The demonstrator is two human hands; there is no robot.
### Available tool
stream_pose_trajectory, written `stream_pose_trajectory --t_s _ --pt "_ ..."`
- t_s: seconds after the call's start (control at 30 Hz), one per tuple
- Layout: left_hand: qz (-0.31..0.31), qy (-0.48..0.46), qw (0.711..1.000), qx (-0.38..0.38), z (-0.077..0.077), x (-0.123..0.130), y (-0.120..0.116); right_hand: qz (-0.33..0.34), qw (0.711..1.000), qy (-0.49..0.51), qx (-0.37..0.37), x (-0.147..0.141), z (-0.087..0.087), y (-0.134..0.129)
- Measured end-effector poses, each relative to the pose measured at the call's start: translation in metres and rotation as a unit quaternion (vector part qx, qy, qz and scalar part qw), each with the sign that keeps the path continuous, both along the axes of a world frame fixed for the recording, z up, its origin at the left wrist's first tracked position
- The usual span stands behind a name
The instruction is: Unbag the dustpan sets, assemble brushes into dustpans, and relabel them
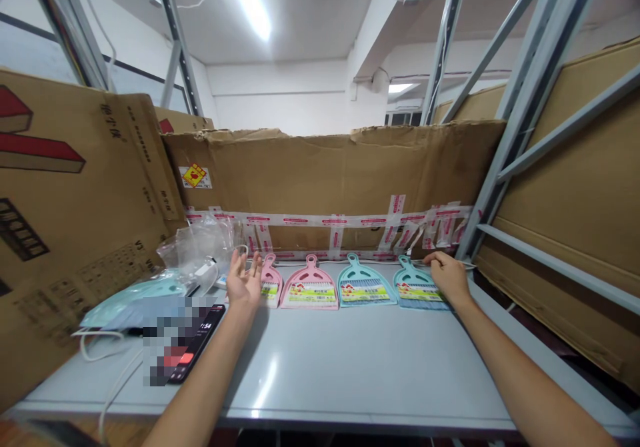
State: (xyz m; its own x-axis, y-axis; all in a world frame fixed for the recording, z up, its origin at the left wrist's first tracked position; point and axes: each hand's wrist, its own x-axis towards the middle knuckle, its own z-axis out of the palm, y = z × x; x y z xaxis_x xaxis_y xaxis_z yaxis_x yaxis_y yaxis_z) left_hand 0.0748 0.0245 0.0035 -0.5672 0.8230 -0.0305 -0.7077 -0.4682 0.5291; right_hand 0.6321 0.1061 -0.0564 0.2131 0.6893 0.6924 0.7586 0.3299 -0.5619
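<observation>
Across the back of the grey shelf lies a row of small dustpan-and-brush sets with printed labels. The left pink dustpan (271,279) is partly covered by my left hand (244,282), which is turned palm up with its fingers apart and nothing in them. Beside it is a second pink dustpan (310,277). To the right come a teal dustpan (364,277) and another teal dustpan (414,275) at the row's end. My right hand (449,277) is beside that last one, its fingers curled together near the handle; whatever they may pinch is hidden.
A phone (200,344) lies at the left, partly pixelated, near a teal item in plastic (135,300) and crumpled clear bags (200,247). White cables (117,380) trail over the shelf's front edge. Cardboard (320,174) walls the back, and metal posts (515,114) stand at the right.
</observation>
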Motion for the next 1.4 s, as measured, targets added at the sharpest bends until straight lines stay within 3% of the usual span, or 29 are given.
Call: stream_pose_trajectory --t_s 0.2,0.63,1.03,1.17,1.3,1.4 --pt "0.032 -0.100 0.994 -0.022 0.001 -0.014 0.001 0.004 1.000 0.001 0.000 -0.003 0.000 -0.002" --pt "0.061 -0.061 0.995 -0.040 -0.002 -0.017 0.005 0.007 1.000 0.003 0.005 -0.002 0.000 0.000" --pt "0.052 0.021 0.998 -0.014 -0.002 -0.003 0.005 0.005 1.000 -0.003 -0.005 -0.001 -0.001 0.000" --pt "0.063 0.100 0.993 -0.020 -0.005 0.001 0.008 0.012 1.000 0.001 -0.005 -0.004 0.000 -0.001" --pt "0.030 0.166 0.986 0.003 -0.008 0.014 0.007 0.033 0.999 0.018 0.016 -0.024 0.003 -0.008" --pt "-0.020 0.214 0.977 0.016 -0.011 0.028 0.003 0.093 0.995 0.023 0.029 -0.053 0.008 -0.019"
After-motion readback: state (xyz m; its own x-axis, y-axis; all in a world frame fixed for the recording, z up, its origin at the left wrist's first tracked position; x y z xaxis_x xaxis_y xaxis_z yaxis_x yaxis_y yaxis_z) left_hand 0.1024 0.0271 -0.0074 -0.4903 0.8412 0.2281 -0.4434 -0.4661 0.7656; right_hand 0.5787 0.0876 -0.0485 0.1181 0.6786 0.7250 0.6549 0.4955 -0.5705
